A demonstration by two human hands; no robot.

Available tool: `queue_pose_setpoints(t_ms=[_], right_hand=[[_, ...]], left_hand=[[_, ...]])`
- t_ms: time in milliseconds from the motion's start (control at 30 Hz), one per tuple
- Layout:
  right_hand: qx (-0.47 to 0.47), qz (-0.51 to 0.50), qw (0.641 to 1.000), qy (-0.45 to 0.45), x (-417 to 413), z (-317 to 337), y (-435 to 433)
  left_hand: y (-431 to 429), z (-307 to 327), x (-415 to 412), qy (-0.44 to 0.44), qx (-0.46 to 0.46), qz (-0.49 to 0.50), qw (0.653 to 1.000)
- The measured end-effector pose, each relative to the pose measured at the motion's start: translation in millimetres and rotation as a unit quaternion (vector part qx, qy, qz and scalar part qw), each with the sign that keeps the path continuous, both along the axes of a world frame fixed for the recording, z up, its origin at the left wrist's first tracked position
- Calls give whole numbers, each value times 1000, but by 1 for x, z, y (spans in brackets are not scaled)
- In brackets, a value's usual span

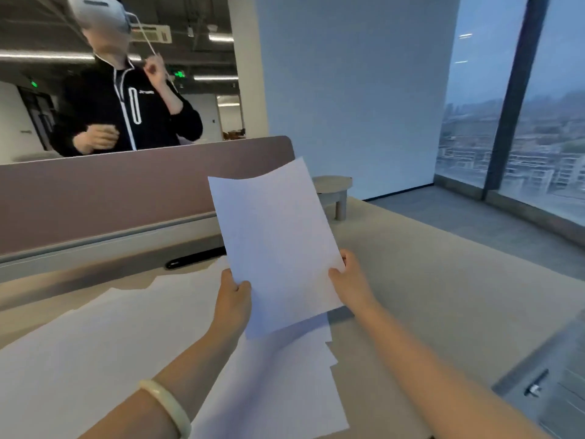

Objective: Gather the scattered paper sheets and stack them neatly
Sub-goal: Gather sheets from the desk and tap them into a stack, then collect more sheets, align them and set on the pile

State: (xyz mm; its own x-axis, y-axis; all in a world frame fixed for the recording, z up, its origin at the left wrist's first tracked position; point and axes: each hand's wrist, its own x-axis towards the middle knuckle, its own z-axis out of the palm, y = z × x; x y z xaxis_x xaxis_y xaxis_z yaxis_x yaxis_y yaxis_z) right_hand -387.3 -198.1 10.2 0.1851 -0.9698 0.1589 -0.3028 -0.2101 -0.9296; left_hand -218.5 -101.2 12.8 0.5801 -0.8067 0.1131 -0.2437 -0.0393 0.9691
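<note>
Fingers (242,286): both sets are closed in a pinch on the lower side edges of one white rectangular paper sheet (275,236). The thumbs lie on its near face and the rest are hidden behind it.
Left hand (233,301): grips the sheet's left edge; a pale green stone bangle (172,407) sits on that wrist.
Right hand (349,282): grips the sheet's right edge, a little higher up than the other.
Held sheet: lifted off the surface, upright and tilted, rising above the fingers with its top edge slightly bowed (whether it is one sheet or a thin few, the edges do not tell).
Loose white sheets (95,343): fanned and overlapping on the pale beige surface (443,296), below and to the left of the fingers. Ragged, stepped corners show just under the held sheet.
Step in hand: gathering, by my judgement. A first pick is up, and most of the paper is not yet collected.
Next move: probably pass the held sheet to one set of fingers, or lay it down as the base. The free fingers could then sweep the spread sheets together flat and tap the edges square.
Beyond the fingers: a dark slim oblong object (193,259) lies at the foot of a mauve fabric partition (126,191). A person in a black jacket (126,106) stands behind it.
</note>
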Motion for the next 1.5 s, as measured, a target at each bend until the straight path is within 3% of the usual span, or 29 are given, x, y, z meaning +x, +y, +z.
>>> queue_pose_setpoints(t_ms=[200,300,500,600,733,900,1033,1233,1500], right_hand=[[-12,-109,986,127,-122,-9,-52],[-16,-163,963,214,-167,-23,-77],[-8,-182,908,376,-215,-46,-95],[-16,-174,888,426,-221,-54,-106],[-35,-192,868,456,-225,-58,-112],[-57,-196,880,428,-227,-68,-109],[-52,-188,885,424,-225,-65,-99],[-55,-167,895,410,-206,-42,-78],[-94,-30,926,365,-89,-11,-34]], left_hand=[[-72,-26,-95,-26,53,-106,993],[-92,-34,-142,-69,35,-153,985],[-117,-53,-193,-147,128,-241,951],[-123,-54,-197,-254,167,-249,920],[-126,-50,-192,-450,236,-216,833],[-129,-53,-186,-509,237,-203,802],[-127,-52,-183,-508,225,-200,807],[-110,-41,-162,-456,176,-192,851],[-50,-17,-61,-433,189,-86,877]])
